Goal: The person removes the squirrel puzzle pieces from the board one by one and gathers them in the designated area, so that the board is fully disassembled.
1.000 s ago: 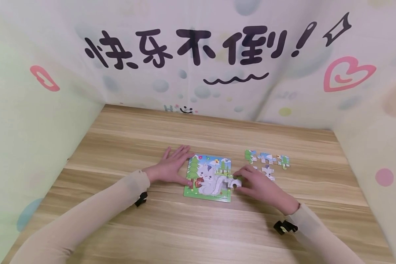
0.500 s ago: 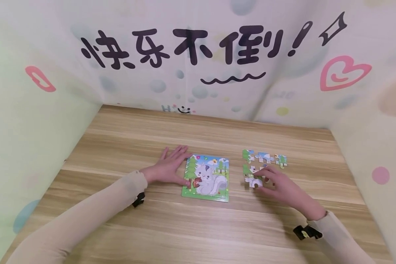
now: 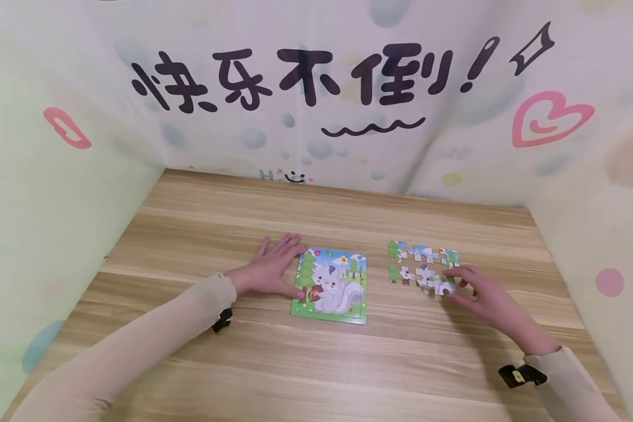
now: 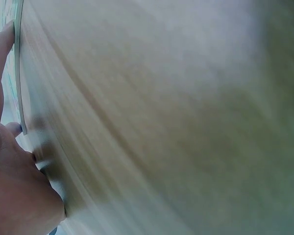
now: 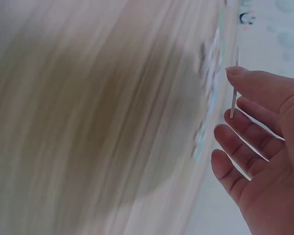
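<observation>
Puzzle pieces part-way laid out, by the look of it. Squirrel puzzle board [image 3: 322, 318] lies flat near the centre of the head frame, its picture showing whole apart from where the left hand covers the edge; can't tell whether that is fitted pieces or a printed base.

Done so far: five loose pieces sit on the table [image 3: 242, 363], right of centre in the frame. Top row has a tree piece [image 3: 396, 251], a cloud piece [image 3: 424, 253] and a second tree piece [image 3: 451, 256]; below them, a trunk piece [image 3: 401, 274] and a face piece [image 3: 424, 272], close but not interlocked.

Left to do: a sixth, the tail piece [image 3: 444, 286], is in the right hand [image 3: 482, 296], thumb and fingertips pinched on its edges, held by the lower row and not yet released. How many more remain, can't say.

Left hand [image 3: 266, 272]: fingers spread, nothing gripped, thumb and fingertips on the board's left edge, likely steadying it.
</observation>
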`<state>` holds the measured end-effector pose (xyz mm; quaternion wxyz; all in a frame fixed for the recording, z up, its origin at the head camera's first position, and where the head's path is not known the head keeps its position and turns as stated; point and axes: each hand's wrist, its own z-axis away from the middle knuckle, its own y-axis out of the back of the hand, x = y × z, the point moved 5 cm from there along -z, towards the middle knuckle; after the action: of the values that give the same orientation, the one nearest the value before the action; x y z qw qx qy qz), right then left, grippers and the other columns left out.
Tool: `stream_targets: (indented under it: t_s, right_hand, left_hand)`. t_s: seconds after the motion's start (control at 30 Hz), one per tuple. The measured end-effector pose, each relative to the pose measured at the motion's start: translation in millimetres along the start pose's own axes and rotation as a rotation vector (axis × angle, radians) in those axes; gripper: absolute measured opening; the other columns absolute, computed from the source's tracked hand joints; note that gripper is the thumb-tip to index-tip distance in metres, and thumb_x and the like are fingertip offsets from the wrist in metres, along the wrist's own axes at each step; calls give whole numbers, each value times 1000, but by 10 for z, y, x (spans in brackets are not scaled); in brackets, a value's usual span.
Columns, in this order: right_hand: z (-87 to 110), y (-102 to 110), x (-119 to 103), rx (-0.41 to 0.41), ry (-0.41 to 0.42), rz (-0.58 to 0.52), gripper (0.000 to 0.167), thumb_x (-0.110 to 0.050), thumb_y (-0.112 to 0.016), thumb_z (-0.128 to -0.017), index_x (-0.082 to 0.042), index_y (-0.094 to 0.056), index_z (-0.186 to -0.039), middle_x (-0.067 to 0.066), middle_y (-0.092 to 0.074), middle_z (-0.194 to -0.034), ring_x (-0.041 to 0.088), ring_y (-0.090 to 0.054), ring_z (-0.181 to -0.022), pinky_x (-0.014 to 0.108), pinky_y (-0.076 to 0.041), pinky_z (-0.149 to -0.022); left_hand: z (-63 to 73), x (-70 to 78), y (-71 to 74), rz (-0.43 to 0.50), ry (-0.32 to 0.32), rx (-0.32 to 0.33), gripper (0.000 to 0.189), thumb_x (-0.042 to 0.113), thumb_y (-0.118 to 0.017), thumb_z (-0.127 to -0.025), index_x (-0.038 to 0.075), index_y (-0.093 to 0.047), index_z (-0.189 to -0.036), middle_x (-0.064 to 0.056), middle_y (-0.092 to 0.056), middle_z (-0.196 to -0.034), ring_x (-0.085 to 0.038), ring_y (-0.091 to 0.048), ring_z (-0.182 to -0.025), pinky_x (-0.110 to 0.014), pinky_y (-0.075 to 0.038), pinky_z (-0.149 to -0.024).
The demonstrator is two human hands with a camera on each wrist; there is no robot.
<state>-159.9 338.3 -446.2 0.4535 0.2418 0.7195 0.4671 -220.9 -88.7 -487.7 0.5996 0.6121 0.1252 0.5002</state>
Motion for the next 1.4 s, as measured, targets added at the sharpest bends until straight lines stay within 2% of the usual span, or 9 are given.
stream_targets:
  t_s: [0.1, 0.23, 0.4, 0.77, 0.97, 1.13, 1.4]
  right_hand:
    - [39, 25, 106, 7, -22, 0, 46, -3, -84, -84, -1, -66, -127, 17, -68, -120, 23, -61, -89, 25, -48, -61]
    - [71, 48, 208, 35, -33, -12, 46, 1, -84, -83, -1, -66, -125, 14, -69, -112, 17, -56, -86, 23, -44, -59]
    - [81, 39, 294, 55, -31, -10, 44, 3, -84, -81, -2, -67, -121, 12, -69, -107, 15, -57, -85, 24, -47, -59]
    - [89, 0, 360, 63, -36, -13, 40, 3, -85, -80, -5, -69, -116, 11, -71, -108, 19, -63, -85, 30, -56, -68]
    - [121, 30, 403, 37, -119, -1, 39, -2, -84, -83, -4, -69, -119, 16, -65, -114, 27, -62, -93, 30, -56, -70]
    - [126, 32, 434, 10, -158, 13, 36, -5, -83, -86, 2, -70, -119, 14, -65, -106, 28, -62, -92, 32, -55, -69]
    - [130, 5, 471, 26, -129, 44, 33, -4, -85, -84, 2, -72, -114, 11, -67, -101, 24, -62, -87, 32, -57, -68]
  left_hand:
    - [9, 8, 3, 4, 1, -4, 117, 68, -81, -77, 15, -26, -166, -15, -3, -175, -37, 2, -161, -67, 9, -123]
    - [15, 17, 6, 1, 1, -7, 117, 68, -81, -77, 15, -26, -166, -15, -3, -175, -36, 2, -161, -67, 10, -124]
    - [13, 18, 6, 0, 4, -9, 116, 68, -81, -77, 16, -26, -166, -15, -3, -175, -36, 2, -161, -66, 11, -124]
    - [19, 9, 7, 10, 6, -12, 117, 68, -81, -77, 15, -26, -166, -15, -2, -175, -36, 3, -161, -66, 12, -123]
    - [21, 20, 25, 17, 1, -15, 115, 64, -82, -79, 13, -26, -165, -16, -3, -175, -37, 3, -161, -67, 11, -123]
    - [16, 26, 34, 10, 4, -15, 115, 64, -82, -79, 14, -26, -165, -16, -3, -175, -37, 2, -161, -67, 11, -123]
    - [12, 26, 23, 1, 2, -13, 115, 66, -81, -79, 13, -27, -165, -17, -4, -175, -38, 1, -161, -68, 10, -123]
